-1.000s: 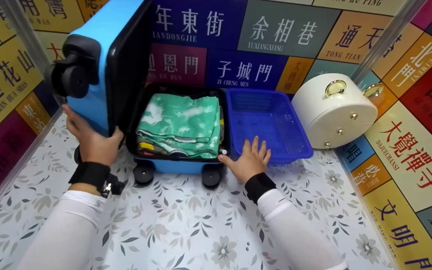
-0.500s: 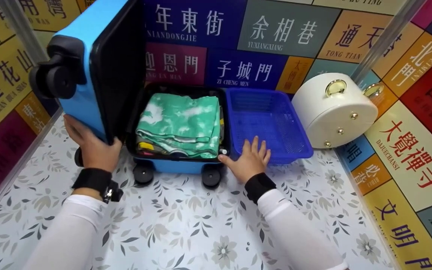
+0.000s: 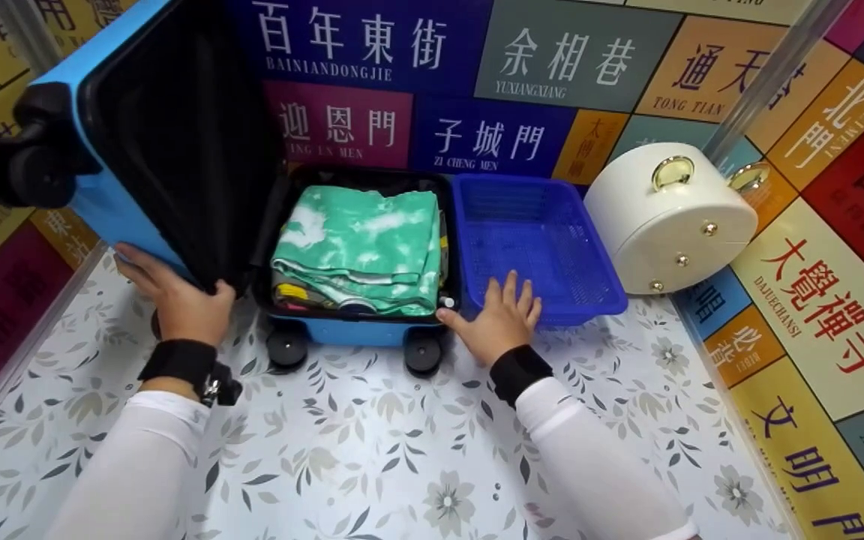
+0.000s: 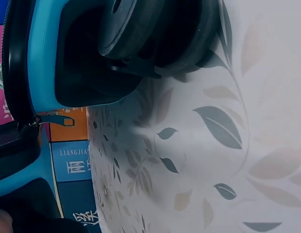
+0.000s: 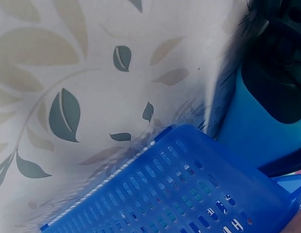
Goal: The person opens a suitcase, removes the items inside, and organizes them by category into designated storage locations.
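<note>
A small blue suitcase (image 3: 349, 331) lies unfolded, its black-lined lid (image 3: 177, 142) tilted up at the left. My left hand (image 3: 184, 304) holds the lid's lower edge, thumb on the inner rim and fingers on the blue outer shell. In the left wrist view a black wheel (image 4: 136, 29) and a zipper pull (image 4: 58, 119) show close up. Folded green tie-dye cloth (image 3: 364, 236) fills the case, over other fabric. My right hand (image 3: 501, 319), fingers spread, is at the front of a blue plastic basket (image 3: 544, 247), its thumb near the case's right corner.
To the right of the basket stands a rounded cream case (image 3: 664, 217) with gold handles. Sign-printed walls (image 3: 529, 52) close in the back and both sides. A white leaf-patterned surface (image 3: 372, 450) lies under everything.
The suitcase lid has swung further left and down, showing more of its black inside. My left hand has shifted slightly with it. My right hand has stayed in place.
</note>
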Demonstrator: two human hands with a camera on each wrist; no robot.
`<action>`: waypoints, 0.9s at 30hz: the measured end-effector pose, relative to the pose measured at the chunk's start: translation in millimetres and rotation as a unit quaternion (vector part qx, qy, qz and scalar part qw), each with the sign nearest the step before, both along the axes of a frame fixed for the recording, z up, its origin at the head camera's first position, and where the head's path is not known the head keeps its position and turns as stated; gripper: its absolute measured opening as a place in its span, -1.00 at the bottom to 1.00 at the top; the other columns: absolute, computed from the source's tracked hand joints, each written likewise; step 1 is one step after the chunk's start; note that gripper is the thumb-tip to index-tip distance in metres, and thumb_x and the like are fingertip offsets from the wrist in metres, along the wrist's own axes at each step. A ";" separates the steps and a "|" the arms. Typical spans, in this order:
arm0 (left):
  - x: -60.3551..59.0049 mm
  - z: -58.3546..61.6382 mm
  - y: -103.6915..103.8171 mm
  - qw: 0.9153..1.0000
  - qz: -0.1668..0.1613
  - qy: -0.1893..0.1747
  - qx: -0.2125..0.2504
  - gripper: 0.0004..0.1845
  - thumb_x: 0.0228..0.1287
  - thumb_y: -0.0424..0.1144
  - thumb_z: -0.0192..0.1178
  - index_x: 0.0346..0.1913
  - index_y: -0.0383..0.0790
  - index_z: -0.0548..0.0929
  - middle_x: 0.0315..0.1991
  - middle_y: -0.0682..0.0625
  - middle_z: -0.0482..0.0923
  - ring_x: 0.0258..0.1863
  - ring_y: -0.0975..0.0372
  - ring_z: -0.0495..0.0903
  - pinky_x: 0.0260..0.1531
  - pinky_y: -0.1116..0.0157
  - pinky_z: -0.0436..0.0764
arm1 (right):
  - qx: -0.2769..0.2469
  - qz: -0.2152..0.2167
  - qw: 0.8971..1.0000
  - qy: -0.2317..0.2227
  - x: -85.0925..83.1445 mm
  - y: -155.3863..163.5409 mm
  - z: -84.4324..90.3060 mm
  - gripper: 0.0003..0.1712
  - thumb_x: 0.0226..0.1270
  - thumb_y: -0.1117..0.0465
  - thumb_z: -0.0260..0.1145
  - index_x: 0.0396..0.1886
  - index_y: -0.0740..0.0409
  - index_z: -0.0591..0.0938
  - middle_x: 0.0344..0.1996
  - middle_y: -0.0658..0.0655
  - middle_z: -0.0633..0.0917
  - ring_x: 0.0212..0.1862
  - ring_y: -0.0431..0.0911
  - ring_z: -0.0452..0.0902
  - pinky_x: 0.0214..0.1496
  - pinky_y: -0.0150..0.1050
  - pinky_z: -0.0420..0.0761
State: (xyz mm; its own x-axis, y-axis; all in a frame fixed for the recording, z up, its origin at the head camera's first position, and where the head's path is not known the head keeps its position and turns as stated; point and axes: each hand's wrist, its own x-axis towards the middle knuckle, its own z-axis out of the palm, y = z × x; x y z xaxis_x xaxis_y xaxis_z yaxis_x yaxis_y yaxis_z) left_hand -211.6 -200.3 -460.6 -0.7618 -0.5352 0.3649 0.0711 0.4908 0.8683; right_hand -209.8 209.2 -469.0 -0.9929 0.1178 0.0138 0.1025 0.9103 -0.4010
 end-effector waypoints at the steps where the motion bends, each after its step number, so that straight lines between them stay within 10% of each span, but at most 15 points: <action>1: 0.0 -0.4 -0.6 1.000 0.003 -0.002 0.001 0.30 0.25 -0.36 0.35 0.68 -0.24 -0.51 0.71 -0.25 -0.61 0.72 0.00 -0.32 0.42 -0.18 0.43 | 0.001 0.000 1.000 0.001 -0.1 0.0 -0.1 0.41 0.18 -0.69 0.19 0.70 0.21 0.13 0.72 0.36 -0.15 0.71 0.37 -0.39 0.68 0.35 -0.32; 15: 0.4 -3.1 -9.6 0.999 -0.010 -0.011 0.051 0.33 0.26 -0.38 0.33 0.66 -0.17 -0.61 0.71 -0.06 -0.70 0.67 0.25 -0.60 0.57 0.10 0.30 | -0.003 0.000 1.000 0.002 0.5 0.1 0.2 0.39 0.19 -0.68 0.20 0.70 0.20 0.13 0.72 0.37 -0.13 0.71 0.37 -0.35 0.69 0.34 -0.32; 27: 1.8 -3.3 -20.2 0.994 0.000 -0.057 0.096 0.31 0.30 -0.30 0.27 0.65 -0.01 -0.65 0.72 -0.06 -0.60 0.72 0.09 -0.24 0.56 0.08 0.26 | -0.005 0.005 1.000 -0.003 -0.8 0.9 -0.6 0.41 0.18 -0.68 0.20 0.70 0.23 0.12 0.72 0.38 -0.15 0.72 0.36 -0.37 0.69 0.33 -0.37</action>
